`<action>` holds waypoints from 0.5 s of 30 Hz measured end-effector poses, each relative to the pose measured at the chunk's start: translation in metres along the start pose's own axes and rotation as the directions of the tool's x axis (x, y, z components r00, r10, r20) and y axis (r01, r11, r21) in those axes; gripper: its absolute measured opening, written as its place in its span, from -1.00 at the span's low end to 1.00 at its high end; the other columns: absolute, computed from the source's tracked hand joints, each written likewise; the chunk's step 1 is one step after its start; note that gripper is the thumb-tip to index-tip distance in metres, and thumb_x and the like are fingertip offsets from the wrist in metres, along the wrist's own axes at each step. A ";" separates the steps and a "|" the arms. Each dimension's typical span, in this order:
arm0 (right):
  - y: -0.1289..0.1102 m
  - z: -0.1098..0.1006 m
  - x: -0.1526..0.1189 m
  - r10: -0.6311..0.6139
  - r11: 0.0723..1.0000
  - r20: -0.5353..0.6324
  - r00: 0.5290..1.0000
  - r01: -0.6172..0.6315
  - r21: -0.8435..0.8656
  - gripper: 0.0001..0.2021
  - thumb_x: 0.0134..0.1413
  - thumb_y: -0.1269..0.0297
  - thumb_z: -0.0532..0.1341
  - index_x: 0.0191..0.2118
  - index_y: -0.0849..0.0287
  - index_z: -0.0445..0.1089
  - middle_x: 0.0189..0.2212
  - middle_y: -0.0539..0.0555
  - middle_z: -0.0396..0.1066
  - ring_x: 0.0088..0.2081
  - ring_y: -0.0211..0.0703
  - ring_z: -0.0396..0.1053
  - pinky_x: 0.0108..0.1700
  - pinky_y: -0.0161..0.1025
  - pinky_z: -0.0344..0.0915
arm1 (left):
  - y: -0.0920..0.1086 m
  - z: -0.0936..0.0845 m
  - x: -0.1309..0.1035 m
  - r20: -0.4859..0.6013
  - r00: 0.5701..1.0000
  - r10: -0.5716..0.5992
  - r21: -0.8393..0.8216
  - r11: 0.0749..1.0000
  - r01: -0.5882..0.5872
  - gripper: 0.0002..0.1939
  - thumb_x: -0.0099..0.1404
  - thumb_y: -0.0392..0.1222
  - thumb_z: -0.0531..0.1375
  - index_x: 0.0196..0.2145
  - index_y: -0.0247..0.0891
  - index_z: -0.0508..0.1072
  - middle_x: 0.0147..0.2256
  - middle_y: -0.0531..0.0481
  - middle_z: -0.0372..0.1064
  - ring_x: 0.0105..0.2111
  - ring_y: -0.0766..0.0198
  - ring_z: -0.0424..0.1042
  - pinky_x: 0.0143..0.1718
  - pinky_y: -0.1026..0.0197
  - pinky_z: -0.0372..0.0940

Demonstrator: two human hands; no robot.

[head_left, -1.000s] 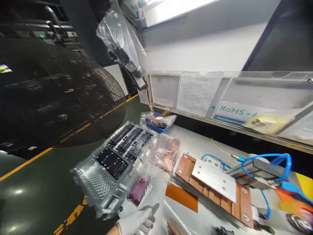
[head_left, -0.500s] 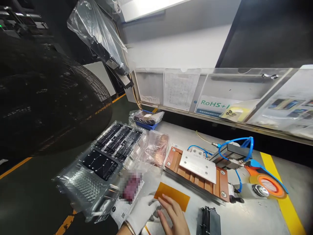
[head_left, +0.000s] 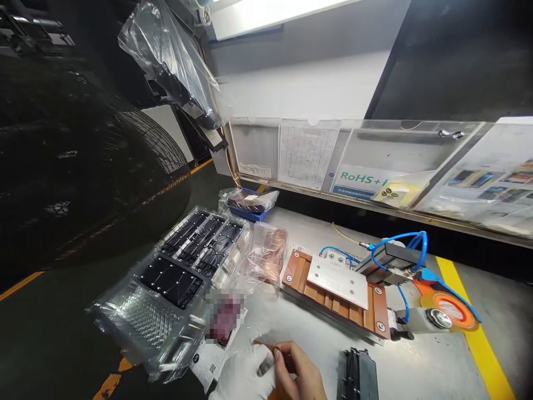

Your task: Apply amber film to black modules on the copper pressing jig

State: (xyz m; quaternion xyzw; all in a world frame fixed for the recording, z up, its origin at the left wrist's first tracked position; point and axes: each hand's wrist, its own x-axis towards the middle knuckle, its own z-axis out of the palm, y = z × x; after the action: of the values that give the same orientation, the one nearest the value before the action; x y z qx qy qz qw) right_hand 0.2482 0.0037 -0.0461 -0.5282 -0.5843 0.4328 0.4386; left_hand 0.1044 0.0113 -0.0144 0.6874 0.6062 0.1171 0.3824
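- Head view, hands: we see both hands at the bottom edge of the frame. The left hand (head_left: 244, 378) wears a white glove; the right hand (head_left: 297, 373) is bare. The two hands touch each other above the counter (head_left: 420, 366).
- Head view, held item: an orange sheet (head_left: 266, 348) shows as a thin edge between the fingers of both hands, just right of the printed label. Most of the sheet is hidden by the hands. We read the grip of each hand as pinched on this sheet.
- Head view, near left: a clear blister tray (head_left: 166, 294) in plastic wrap overhangs the left edge of the counter. It carries dark rectangular panels (head_left: 170, 280) in its cells. A printed label (head_left: 208, 361) lies under its near corner.
- Head view, centre: a crumpled pinkish bag (head_left: 266, 258) lies between the tray and a copper-coloured fixture (head_left: 337, 294). The fixture carries a bolted metal plate (head_left: 338, 280).
- Head view, right: blue hoses (head_left: 400, 244) run from a grey block beside the fixture. An orange tape roll (head_left: 452, 311) sits just right of it, next to a yellow stripe (head_left: 478, 339).
- Head view, near right: a black ribbed part (head_left: 356, 375) stands just right of the right hand.
- Head view, rear: a blue bin (head_left: 250, 211) holds a wrapped dark item. Document holders (head_left: 366, 161) line the wall behind the counter.
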 end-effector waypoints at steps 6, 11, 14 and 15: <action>-0.006 0.008 -0.003 0.243 0.954 -0.053 0.969 -0.229 0.195 -0.62 0.03 -0.11 0.19 -0.38 0.14 0.45 -0.53 0.01 0.46 -0.52 -0.27 0.36 -0.45 -0.40 0.28 | -0.011 0.003 0.000 -0.007 1.000 -0.027 0.058 0.998 0.028 -0.70 0.25 0.06 0.02 -0.49 -0.15 0.36 -0.46 -0.05 0.49 -0.44 0.19 0.43 -0.44 0.17 0.15; -0.007 0.017 -0.005 0.415 0.852 -0.050 0.909 -0.368 0.373 -0.53 -0.07 -0.22 0.21 -0.36 0.16 0.45 -0.51 0.04 0.47 -0.49 -0.24 0.35 -0.44 -0.35 0.26 | -0.006 -0.008 0.004 0.098 0.992 -0.082 -0.023 0.996 0.084 -0.66 0.21 0.11 0.06 -0.47 -0.16 0.44 -0.44 -0.01 0.52 -0.43 0.23 0.45 -0.44 0.22 0.17; -0.006 0.021 -0.006 0.484 0.792 -0.047 0.874 -0.415 0.447 -0.52 -0.11 -0.21 0.25 -0.40 0.19 0.42 -0.59 0.00 0.39 -0.56 -0.28 0.26 -0.49 -0.35 0.17 | -0.001 -0.017 0.005 0.142 0.987 -0.081 -0.027 0.996 0.085 -0.66 0.22 0.08 0.06 -0.44 -0.18 0.48 -0.42 -0.02 0.53 -0.42 0.24 0.45 -0.42 0.24 0.18; -0.005 0.021 -0.006 0.498 0.775 -0.044 0.866 -0.421 0.471 -0.53 -0.13 -0.20 0.28 -0.40 0.19 0.42 -0.59 0.00 0.38 -0.56 -0.28 0.26 -0.48 -0.34 0.17 | 0.000 -0.019 0.006 0.159 0.985 -0.074 -0.033 0.996 0.080 -0.67 0.22 0.07 0.06 -0.43 -0.19 0.49 -0.42 -0.02 0.53 -0.42 0.25 0.44 -0.42 0.25 0.17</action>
State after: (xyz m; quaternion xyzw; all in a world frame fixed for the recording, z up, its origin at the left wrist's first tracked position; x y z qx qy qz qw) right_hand 0.2265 -0.0036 -0.0464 -0.5743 -0.2832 0.6034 0.4752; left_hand 0.0935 0.0238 -0.0032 0.6630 0.5980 0.0594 0.4465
